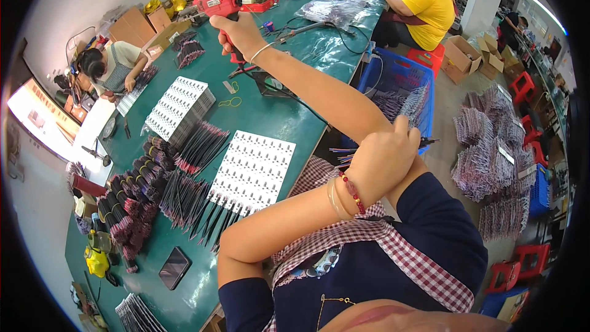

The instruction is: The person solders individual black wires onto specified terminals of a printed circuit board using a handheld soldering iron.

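Note:
My right hand (243, 35) is raised over the far side of the green table, closed round the handle of a red pistol-shaped tool (220, 5). A black cord runs from below its grip. My left arm crosses over the right one. The fingers of my left hand (388, 155) are closed on a bunch of thin wires (344, 155), whose ends stick out on both sides; the middle is hidden by the hand. A white panel with rows of small parts (255, 166) lies left of my arms, with black wires (215, 215) along its near edge.
On the green table (276, 124) are a stack of white panels (178, 107), wire bundles (117, 206) and a phone (175, 267). A blue crate (424, 80) stands at the table's right edge. Co-workers sit at left and far right; wire piles (491, 141) cover the floor.

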`<action>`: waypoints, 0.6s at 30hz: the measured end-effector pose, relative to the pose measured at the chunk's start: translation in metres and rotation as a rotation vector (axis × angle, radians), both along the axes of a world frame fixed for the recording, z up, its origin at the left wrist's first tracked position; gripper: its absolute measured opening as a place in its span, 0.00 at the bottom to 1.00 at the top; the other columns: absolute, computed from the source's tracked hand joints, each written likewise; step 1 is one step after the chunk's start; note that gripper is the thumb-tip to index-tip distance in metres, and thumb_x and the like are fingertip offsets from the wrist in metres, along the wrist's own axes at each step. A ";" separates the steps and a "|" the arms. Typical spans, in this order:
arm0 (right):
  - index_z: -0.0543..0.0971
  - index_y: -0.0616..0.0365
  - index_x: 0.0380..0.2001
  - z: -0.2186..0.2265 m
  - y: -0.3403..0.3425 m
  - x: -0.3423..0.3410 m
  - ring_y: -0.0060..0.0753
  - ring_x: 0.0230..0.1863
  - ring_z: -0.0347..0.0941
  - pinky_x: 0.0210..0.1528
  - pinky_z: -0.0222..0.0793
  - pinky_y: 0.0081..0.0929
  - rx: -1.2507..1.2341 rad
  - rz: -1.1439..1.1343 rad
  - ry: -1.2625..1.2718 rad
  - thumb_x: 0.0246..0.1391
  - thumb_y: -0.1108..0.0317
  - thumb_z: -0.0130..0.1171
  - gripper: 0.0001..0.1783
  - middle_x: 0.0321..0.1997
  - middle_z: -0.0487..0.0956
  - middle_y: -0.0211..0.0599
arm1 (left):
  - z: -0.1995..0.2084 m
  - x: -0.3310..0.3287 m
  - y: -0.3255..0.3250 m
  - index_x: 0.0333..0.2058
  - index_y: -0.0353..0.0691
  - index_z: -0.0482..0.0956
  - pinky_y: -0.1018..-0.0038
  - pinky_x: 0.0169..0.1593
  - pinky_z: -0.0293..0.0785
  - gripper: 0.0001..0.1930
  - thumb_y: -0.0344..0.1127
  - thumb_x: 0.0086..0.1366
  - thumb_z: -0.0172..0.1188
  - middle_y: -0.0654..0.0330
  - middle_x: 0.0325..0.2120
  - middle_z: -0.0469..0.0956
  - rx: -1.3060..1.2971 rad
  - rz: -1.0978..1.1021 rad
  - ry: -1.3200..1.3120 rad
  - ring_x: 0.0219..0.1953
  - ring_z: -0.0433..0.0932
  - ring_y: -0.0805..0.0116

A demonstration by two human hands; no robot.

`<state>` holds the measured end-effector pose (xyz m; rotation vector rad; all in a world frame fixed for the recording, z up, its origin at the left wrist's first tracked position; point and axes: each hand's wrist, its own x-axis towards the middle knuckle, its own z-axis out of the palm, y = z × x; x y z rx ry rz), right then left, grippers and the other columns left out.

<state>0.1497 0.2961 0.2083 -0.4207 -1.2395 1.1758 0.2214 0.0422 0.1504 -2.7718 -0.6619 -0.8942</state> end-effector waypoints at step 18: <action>0.74 0.62 0.21 -0.031 0.014 -0.014 0.23 0.09 0.65 0.15 0.69 0.28 -0.102 0.007 -0.022 0.48 0.58 0.62 0.16 0.13 0.71 0.35 | -0.012 -0.008 0.003 0.27 0.40 0.70 0.77 0.15 0.70 0.04 0.33 0.56 0.54 0.54 0.26 0.74 -0.067 0.129 0.021 0.16 0.76 0.68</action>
